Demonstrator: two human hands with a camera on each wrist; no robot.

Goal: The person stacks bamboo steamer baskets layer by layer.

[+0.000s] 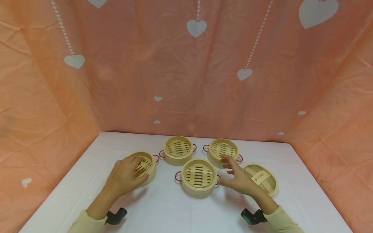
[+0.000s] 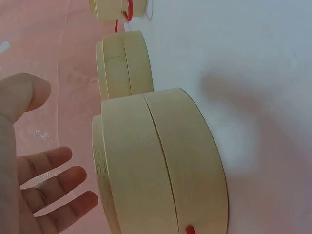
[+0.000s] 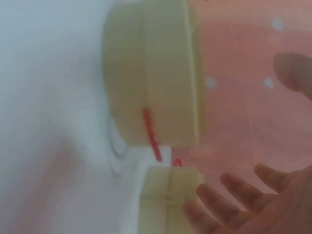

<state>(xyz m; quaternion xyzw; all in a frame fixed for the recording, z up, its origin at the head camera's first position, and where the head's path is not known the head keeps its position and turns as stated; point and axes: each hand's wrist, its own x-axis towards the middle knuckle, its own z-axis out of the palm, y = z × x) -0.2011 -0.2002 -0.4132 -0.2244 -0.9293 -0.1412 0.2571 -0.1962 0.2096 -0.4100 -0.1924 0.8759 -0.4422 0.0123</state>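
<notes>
My left hand (image 1: 126, 173) hovers over the leftmost bamboo steamer basket (image 1: 142, 163), its fingers spread and holding nothing. In the left wrist view that basket's side (image 2: 141, 161) stands on the table, apart from the fingertips (image 2: 87, 200). My right hand (image 1: 237, 178), fingers loosely spread, is in the air between the front middle steamer basket (image 1: 198, 192) and the round bamboo lid (image 1: 266, 183). Its fingers overlap the back right steamer basket (image 1: 217, 160) in the head view. The right wrist view shows the right hand empty, beside a blurred basket (image 3: 151, 73) with a red handle (image 3: 152, 136).
Another steamer basket (image 1: 177, 160) with red handles stands at the back middle. All rest on a white-covered table (image 1: 163, 213). An orange curtain (image 1: 175, 81) with white hearts rises behind the table and along both sides.
</notes>
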